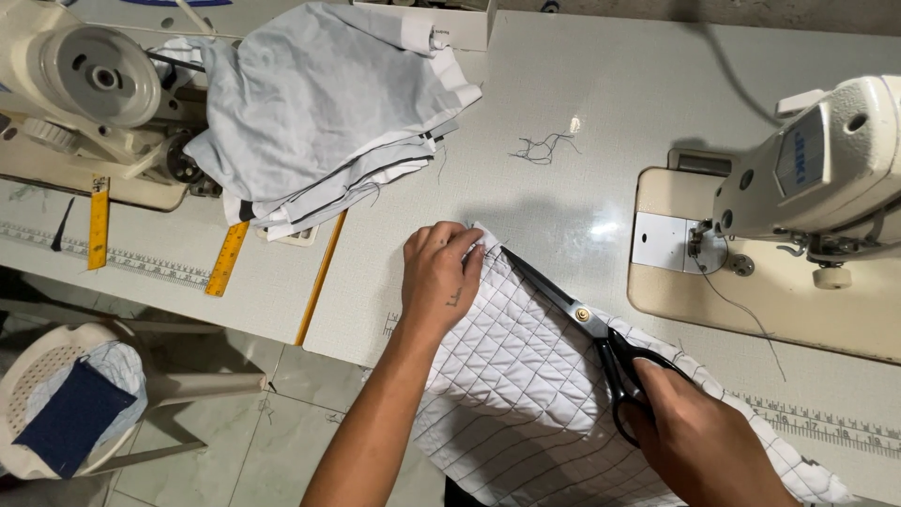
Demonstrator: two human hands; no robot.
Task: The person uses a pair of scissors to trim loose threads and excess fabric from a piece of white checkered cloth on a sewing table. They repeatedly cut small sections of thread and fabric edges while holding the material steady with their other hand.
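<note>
A white quilted fabric piece (pixel 526 376) with a dark grid lies over the near edge of the white table (pixel 601 113). My left hand (pixel 441 274) presses flat on its far corner, fingers curled over the edge. My right hand (pixel 699 432) grips the black handles of large tailor's scissors (pixel 572 310). The blades point away to the upper left along the fabric's right edge, nearly shut, with the tip close to my left fingertips.
A cream sewing machine (pixel 817 178) stands at the right on its bed plate (pixel 662 239). A pile of grey and white cloth (pixel 319 113) lies at the back left beside another machine (pixel 89 84). Yellow rulers (pixel 225 258), loose threads (pixel 542 147) and a plastic chair (pixel 66 394) with blue cloth are nearby.
</note>
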